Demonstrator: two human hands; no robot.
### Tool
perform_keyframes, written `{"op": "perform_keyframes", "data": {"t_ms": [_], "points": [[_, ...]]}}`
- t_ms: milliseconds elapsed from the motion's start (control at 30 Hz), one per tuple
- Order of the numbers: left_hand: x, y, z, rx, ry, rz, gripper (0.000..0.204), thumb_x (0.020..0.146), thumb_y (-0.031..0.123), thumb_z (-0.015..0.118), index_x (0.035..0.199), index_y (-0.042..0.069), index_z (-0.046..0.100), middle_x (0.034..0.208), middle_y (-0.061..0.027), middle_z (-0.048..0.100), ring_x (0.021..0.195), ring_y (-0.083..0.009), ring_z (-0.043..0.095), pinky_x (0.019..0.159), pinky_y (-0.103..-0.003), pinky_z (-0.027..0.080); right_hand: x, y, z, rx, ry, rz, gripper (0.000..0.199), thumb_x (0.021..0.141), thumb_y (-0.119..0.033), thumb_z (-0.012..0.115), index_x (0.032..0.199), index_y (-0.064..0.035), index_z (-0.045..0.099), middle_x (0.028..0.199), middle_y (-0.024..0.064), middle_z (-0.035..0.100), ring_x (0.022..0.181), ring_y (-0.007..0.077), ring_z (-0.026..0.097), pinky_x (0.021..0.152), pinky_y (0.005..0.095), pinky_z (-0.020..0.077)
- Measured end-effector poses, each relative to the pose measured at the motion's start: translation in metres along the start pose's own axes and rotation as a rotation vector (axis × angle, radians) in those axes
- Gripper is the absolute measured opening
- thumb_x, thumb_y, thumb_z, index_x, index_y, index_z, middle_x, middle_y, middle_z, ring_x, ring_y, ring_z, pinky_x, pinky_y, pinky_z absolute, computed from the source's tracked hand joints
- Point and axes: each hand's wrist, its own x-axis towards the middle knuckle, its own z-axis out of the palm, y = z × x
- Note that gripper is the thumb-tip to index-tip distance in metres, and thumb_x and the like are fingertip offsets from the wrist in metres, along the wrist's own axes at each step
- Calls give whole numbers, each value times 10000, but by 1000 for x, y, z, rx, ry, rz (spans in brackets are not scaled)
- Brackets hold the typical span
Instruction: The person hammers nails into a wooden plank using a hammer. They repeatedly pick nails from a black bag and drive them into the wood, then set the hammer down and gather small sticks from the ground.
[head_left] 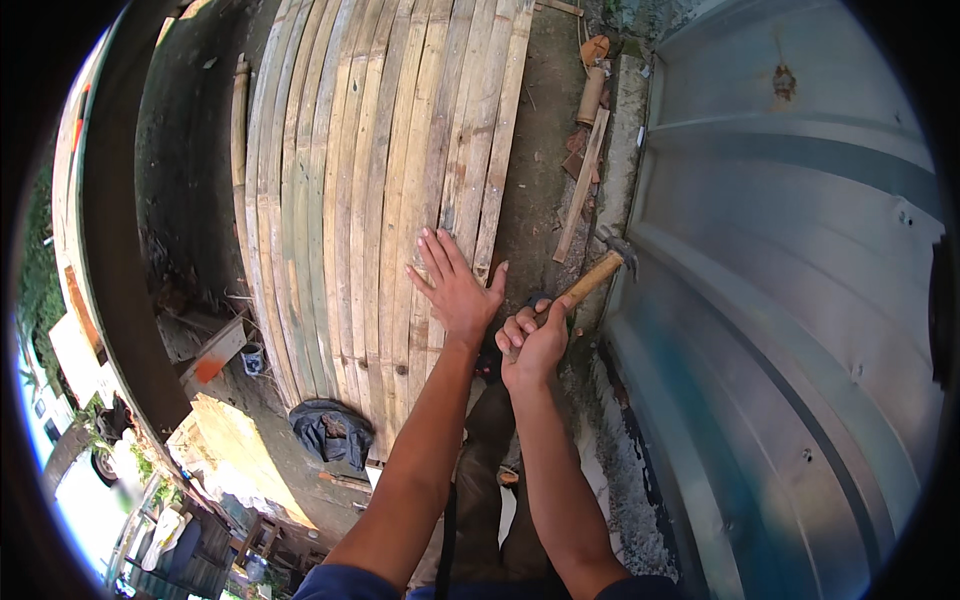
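Split bamboo slats (pixel 365 180) lie side by side as a long platform in front of me. My left hand (pixel 459 290) rests flat on the slats near their right edge, fingers spread, holding nothing. To its right, my right hand (pixel 535 343) is wrapped round the wooden handle of a hammer (pixel 595 281). The hammer's metal head points away to the upper right, close to the metal sheeting, and is apart from the bamboo. Whether the head touches the sheeting I cannot tell.
Corrugated metal sheeting (pixel 790 260) walls the right side. A wood strip (pixel 582 190) and a bamboo piece (pixel 591 96) lie on the ground between. At the platform's near left corner sits a black plastic bag (pixel 333 433). A small pail (pixel 253 359) stands left of the platform.
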Motion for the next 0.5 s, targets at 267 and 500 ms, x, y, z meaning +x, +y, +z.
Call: {"op": "perform_keyframes", "data": {"t_ms": [267,500], "points": [[-3,2,-1,7,-24,-1,1156,829,582,713,1621,-39,143,1700,-244,134,1588,-378,88,1228,-656,18,-13,1,15,-167,-170,101,427,1095,-542,405,917,-156,437,597,-40,356,406,102,341,382,297,323],[-2,0,6,23,-5,2,1135,861,613,670,1621,-40,137,1704,-239,113,1591,-373,61,1237,-638,11,-6,9,17,-194,-145,89,426,1091,-548,412,920,-158,435,592,-37,373,400,94,336,375,289,314]]}}
